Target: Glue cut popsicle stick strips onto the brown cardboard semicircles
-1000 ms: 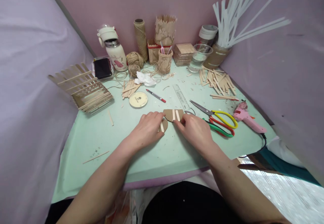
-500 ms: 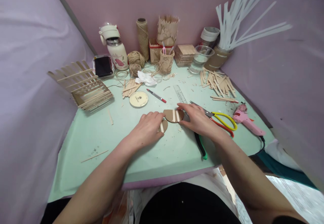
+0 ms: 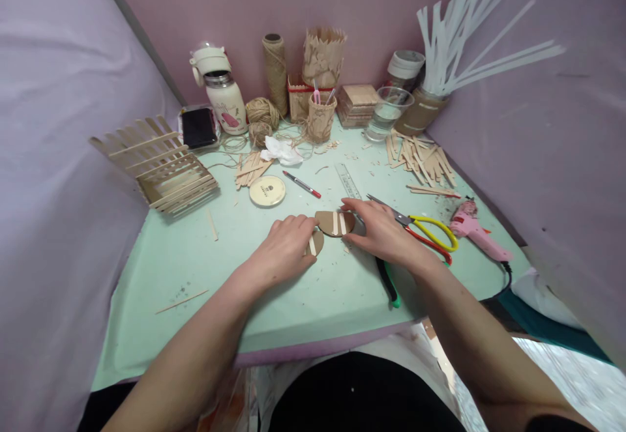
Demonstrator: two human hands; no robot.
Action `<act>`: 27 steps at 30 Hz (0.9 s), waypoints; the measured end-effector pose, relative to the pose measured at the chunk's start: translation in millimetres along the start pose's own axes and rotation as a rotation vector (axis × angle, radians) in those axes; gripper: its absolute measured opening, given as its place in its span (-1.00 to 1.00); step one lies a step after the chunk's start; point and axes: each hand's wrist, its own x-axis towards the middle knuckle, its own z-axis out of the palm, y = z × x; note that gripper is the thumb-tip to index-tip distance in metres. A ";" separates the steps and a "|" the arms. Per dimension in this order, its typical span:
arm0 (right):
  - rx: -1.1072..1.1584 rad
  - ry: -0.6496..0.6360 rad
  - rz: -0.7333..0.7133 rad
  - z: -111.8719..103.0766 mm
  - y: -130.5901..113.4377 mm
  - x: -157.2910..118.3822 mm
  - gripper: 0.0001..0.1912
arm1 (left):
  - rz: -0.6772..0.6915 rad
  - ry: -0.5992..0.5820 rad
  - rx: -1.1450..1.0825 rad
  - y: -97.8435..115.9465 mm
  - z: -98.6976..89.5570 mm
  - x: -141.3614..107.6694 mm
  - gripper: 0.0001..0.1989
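Observation:
Two rounded brown cardboard pieces lie on the table in the middle of the head view. One cardboard piece (image 3: 325, 221) carries two pale stick strips, and my right hand (image 3: 375, 227) grips its right edge between thumb and fingers. The other cardboard piece (image 3: 319, 243), nearer me, has one pale strip showing; my left hand (image 3: 288, 246) holds it and hides its left part. The fingertips of my left hand also reach the first piece's left edge. Close by my right hand are scissors (image 3: 430, 231) with yellow and red handles and green-and-black pliers (image 3: 388, 282), partly covered by the hand.
A pink glue gun (image 3: 482, 231) sits at right, below a pile of wooden sticks (image 3: 423, 158). Beyond my hands lie a ruler (image 3: 347, 181), a pen (image 3: 302, 184) and a round lid (image 3: 267, 191). A stick basket (image 3: 176, 184) is at left; a water cup (image 3: 386, 116) stands behind.
Both hands and the cardboard pieces stay in nearly the same place. The whole view has shifted very slightly.

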 end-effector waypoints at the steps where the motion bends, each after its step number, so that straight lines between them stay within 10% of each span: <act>1: 0.008 0.007 -0.001 0.4 -0.2 0.2 -0.38 | 0.002 0.002 0.001 -0.1 0.1 -0.1 -0.58; 27: 0.093 0.221 -0.015 1.3 -13.7 -26.0 -0.48 | -0.037 0.130 -0.233 1.5 -6.5 0.3 -0.52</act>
